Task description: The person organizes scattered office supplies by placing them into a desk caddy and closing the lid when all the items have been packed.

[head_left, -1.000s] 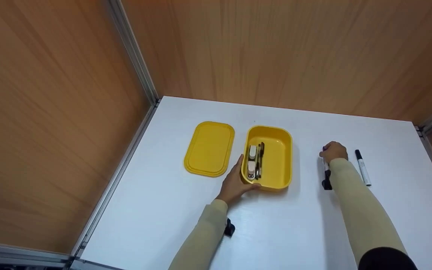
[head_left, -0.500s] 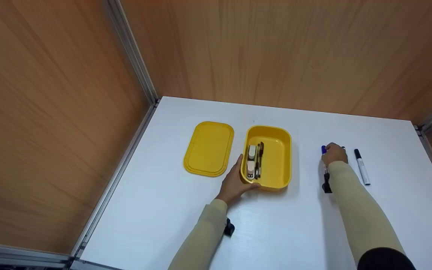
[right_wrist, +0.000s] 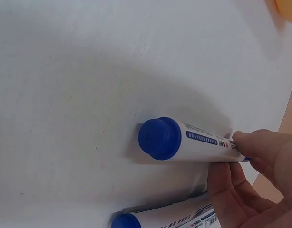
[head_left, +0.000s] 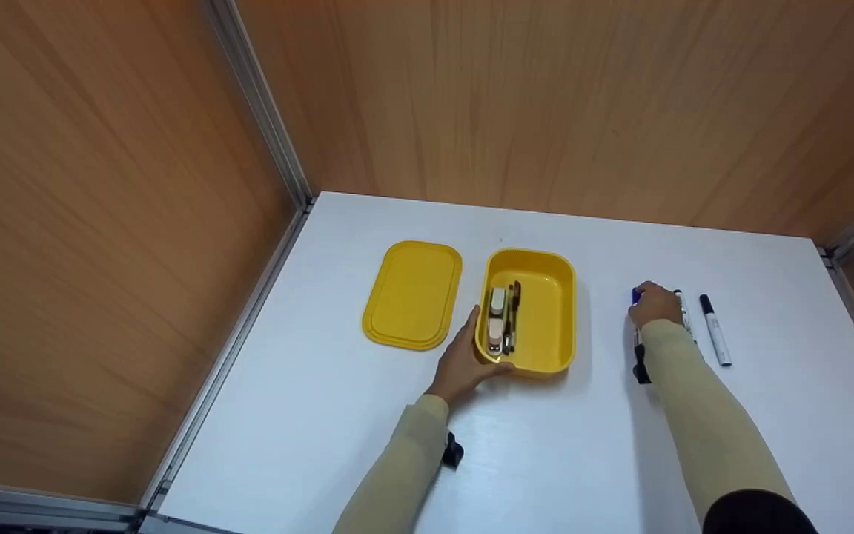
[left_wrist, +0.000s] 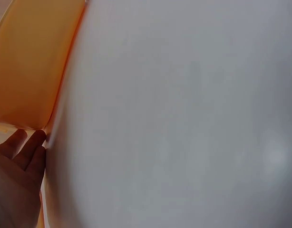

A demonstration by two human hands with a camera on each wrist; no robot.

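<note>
On table [head_left: 590, 445]: right hand [head_left: 655, 304] pinches blue-capped marker [right_wrist: 184, 141], label print unreadable.

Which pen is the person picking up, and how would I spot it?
On the white table, look right of the open yellow box. The right hand pinches the blue-capped marker, its cap poking out past the fingers. Unlike the black-capped marker lying untouched farther right, it is gripped.

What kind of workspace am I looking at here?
Probably a staged recording booth, not a real office: a bare white table boxed in by wood-grain panels on metal framing, with only a yellow box and markers.
</note>
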